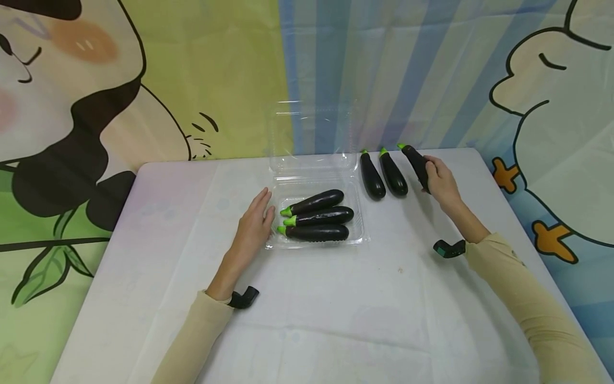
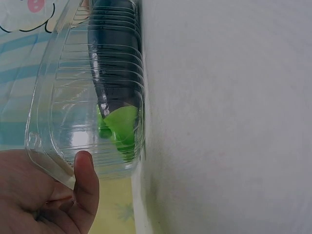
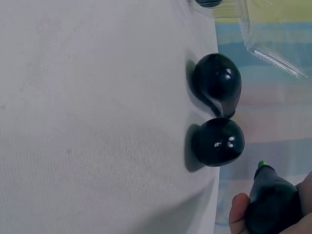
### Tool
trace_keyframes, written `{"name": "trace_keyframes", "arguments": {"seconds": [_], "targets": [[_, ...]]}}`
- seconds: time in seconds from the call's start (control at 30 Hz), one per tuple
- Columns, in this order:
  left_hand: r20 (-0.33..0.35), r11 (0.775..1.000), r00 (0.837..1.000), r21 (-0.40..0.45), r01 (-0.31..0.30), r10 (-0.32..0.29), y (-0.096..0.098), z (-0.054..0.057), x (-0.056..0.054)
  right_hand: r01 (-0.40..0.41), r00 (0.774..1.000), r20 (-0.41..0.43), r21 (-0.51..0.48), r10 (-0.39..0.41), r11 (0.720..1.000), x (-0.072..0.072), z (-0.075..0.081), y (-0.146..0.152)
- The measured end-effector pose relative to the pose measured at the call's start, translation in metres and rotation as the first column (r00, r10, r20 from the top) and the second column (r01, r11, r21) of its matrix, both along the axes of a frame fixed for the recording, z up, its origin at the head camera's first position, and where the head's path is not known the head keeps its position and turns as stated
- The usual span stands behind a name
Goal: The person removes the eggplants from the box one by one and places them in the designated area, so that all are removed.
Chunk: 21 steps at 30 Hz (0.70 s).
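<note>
My right hand [image 1: 442, 184] grips a dark, glossy eggplant [image 1: 415, 164] by its thick end, its green stem pointing away from me at the far right. In the right wrist view, the fingers and thumb wrap around this eggplant [image 3: 273, 202]. On the left, my left hand [image 1: 253, 221] rests at the side of a clear plastic clamshell box [image 1: 297, 186], fingers extended. The left wrist view shows its thumb [image 2: 86, 178] at the box's rim. Three eggplants [image 1: 322, 215] lie side by side in the box, stems to the left.
Two more eggplants, one [image 1: 372, 176] nearer the box and one [image 1: 394, 173] beside it, lie on the white tablecloth [image 1: 336, 320]. The box's transparent lid [image 1: 314, 133] stands raised against the patterned backdrop [image 1: 216, 64] at the table's far edge.
</note>
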<state>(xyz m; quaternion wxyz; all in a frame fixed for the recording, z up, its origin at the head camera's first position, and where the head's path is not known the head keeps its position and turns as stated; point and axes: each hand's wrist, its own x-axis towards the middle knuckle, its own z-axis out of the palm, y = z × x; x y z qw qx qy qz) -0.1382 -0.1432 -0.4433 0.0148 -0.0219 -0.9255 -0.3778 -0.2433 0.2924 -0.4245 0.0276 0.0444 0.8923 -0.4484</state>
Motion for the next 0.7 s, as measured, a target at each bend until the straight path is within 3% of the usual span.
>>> {"name": "trace_keyframes", "arguments": {"seconds": [0.27,0.43,0.53,0.7], "targets": [[0.005,1.0,1.0,-0.002,-0.001,0.001,0.0002,0.0001,-0.0002,0.053,0.998,-0.027,-0.031,-0.054,0.998,-0.0004,0.0002,0.0029],[0.013,1.0,1.0,0.003,-0.007,0.007,0.0001,0.0011,-0.0001,0.135,0.989,-0.056,-0.018,-0.135,0.991,-0.0022,-0.0018,0.0026],[0.019,1.0,1.0,-0.002,-0.006,0.006,0.0002,0.0007,-0.0002,0.175,0.984,-0.021,-0.034,-0.176,0.984,-0.0029,-0.004,0.0034],[0.02,1.0,1.0,0.0,-0.005,0.005,0.0003,-0.0004,-0.0007,0.179,0.983,0.056,-0.043,-0.177,0.983,-0.0023,-0.008,0.0068]]}}
